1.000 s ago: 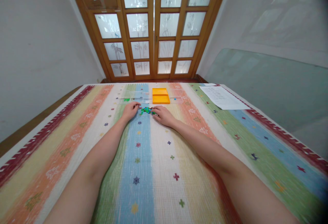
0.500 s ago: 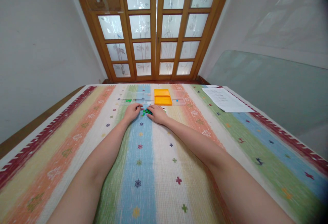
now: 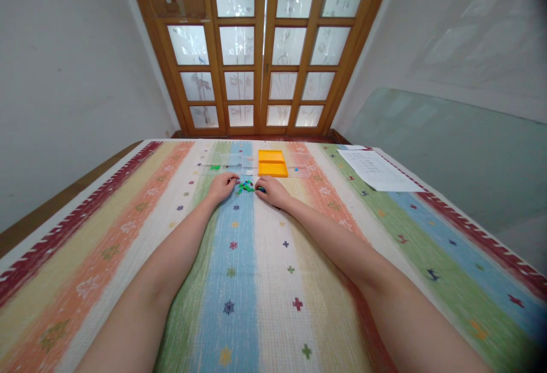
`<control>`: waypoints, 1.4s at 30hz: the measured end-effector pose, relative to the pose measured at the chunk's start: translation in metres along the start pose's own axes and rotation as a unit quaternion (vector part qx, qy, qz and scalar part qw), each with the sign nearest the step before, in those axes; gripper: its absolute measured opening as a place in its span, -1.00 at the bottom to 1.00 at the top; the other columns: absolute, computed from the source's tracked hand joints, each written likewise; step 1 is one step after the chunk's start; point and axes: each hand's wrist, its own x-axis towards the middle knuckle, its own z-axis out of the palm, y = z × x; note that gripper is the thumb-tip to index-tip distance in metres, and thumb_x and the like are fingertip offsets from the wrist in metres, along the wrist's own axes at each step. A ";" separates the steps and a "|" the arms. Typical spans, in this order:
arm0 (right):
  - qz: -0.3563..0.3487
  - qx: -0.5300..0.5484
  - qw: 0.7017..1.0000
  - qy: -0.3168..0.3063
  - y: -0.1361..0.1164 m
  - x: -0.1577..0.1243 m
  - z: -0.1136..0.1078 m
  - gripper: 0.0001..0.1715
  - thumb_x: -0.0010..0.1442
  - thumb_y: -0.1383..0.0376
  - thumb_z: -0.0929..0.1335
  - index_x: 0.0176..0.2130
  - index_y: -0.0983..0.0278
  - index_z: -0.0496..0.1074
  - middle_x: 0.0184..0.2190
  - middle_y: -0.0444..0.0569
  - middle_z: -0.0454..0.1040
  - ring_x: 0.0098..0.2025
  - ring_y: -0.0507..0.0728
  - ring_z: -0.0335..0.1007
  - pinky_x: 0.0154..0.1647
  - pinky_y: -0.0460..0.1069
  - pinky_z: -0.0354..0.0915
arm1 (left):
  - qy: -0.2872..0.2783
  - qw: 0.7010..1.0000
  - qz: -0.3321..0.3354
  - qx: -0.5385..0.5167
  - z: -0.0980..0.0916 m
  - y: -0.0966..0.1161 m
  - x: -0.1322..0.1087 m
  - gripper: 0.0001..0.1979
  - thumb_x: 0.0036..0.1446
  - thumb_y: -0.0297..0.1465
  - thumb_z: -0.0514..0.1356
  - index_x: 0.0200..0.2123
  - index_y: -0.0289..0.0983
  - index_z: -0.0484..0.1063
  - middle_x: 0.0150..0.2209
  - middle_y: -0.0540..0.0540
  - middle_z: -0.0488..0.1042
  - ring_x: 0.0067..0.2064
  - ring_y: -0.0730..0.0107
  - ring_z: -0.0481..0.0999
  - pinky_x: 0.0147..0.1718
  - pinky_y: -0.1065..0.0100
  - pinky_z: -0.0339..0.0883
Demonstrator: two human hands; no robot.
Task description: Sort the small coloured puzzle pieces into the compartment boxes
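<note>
A small pile of mostly green pieces (image 3: pixel 245 187), with a few blue and dark red ones among them, lies on the blue stripe of the cloth. Left of the pile is my left hand (image 3: pixel 222 187), thumb and fingertips drawn together; whatever is between them is too small to make out. My right hand (image 3: pixel 274 192) rests just right of the pile, its fingers curled over several small coloured pieces (image 3: pixel 260 189), partly hidden under the fingertips. Behind my right hand stands an open yellow case (image 3: pixel 273 169) with two shallow halves.
Clear plastic trays flank the yellow case; the left one holds green pieces (image 3: pixel 215 167), the right one a small blue piece (image 3: pixel 296 169). Printed paper sheets (image 3: pixel 378 171) lie at the right back. A striped cloth (image 3: pixel 277 282) covers the table. Glazed wooden doors (image 3: pixel 260 68) stand beyond.
My right hand has moved right, off the pile, with small pieces under its fingers, so more of the pile shows. My left hand has hardly moved.
</note>
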 end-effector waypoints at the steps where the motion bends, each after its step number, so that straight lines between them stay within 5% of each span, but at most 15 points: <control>1: 0.000 0.000 1.000 0.000 0.002 -0.002 -0.002 -0.87 0.33 0.31 0.39 -0.14 0.25 0.57 -0.15 0.05 0.54 -0.07 0.21 0.42 -0.01 0.03 0.26 | 0.000 1.000 0.000 0.000 0.000 0.000 0.000 -0.72 0.30 -0.40 0.09 -0.11 -0.19 0.62 -0.13 -0.11 0.67 -0.05 0.15 0.60 0.06 0.16 0.41; 9: 0.020 0.009 1.000 0.022 0.008 -0.012 -0.004 -0.83 0.32 0.35 0.36 -0.15 0.25 0.58 -0.13 0.06 0.55 -0.05 0.21 0.43 0.03 0.05 0.28 | -0.010 1.000 -0.011 -0.003 0.001 0.001 0.000 -0.72 0.29 -0.40 0.10 -0.12 -0.18 0.63 -0.14 -0.11 0.67 -0.06 0.15 0.61 0.03 0.16 0.42; 17: -0.002 -0.010 1.000 0.022 -0.006 0.023 0.006 -0.75 0.37 0.33 0.36 -0.01 0.21 0.60 -0.06 0.05 0.54 0.01 0.20 0.43 0.06 0.03 0.26 | 0.007 1.000 0.001 0.000 0.002 -0.004 0.001 -0.71 0.30 -0.40 0.09 -0.11 -0.20 0.63 -0.11 -0.13 0.66 -0.05 0.14 0.60 0.05 0.15 0.41; 24: -0.004 -0.065 0.998 0.002 -0.006 0.054 0.024 -0.72 0.36 0.34 0.36 -0.02 0.19 0.64 -0.12 0.08 0.56 0.00 0.24 0.42 0.05 0.05 0.26 | 0.040 0.997 -0.058 0.028 -0.002 -0.010 0.002 -0.69 0.26 -0.42 0.10 -0.11 -0.20 0.64 -0.10 -0.13 0.66 -0.06 0.14 0.59 0.04 0.15 0.40; 36: 0.006 -0.059 0.997 -0.045 -0.005 0.057 0.018 -0.84 0.30 0.33 0.41 -0.15 0.24 0.64 -0.16 0.06 0.57 -0.04 0.22 0.42 -0.02 0.01 0.25 | 0.006 0.998 -0.049 0.032 -0.003 -0.006 0.002 -0.69 0.27 -0.42 0.09 -0.10 -0.22 0.65 -0.11 -0.13 0.66 -0.06 0.16 0.58 0.05 0.20 0.39; 42: 0.034 -0.021 0.998 0.044 0.003 0.036 0.005 -0.85 0.33 0.30 0.40 -0.12 0.21 0.59 -0.13 0.04 0.58 -0.04 0.23 0.42 0.01 0.05 0.26 | 0.002 0.999 -0.029 0.034 -0.002 -0.007 0.001 -0.69 0.27 -0.40 0.10 -0.11 -0.22 0.64 -0.13 -0.13 0.66 -0.10 0.16 0.58 -0.01 0.20 0.39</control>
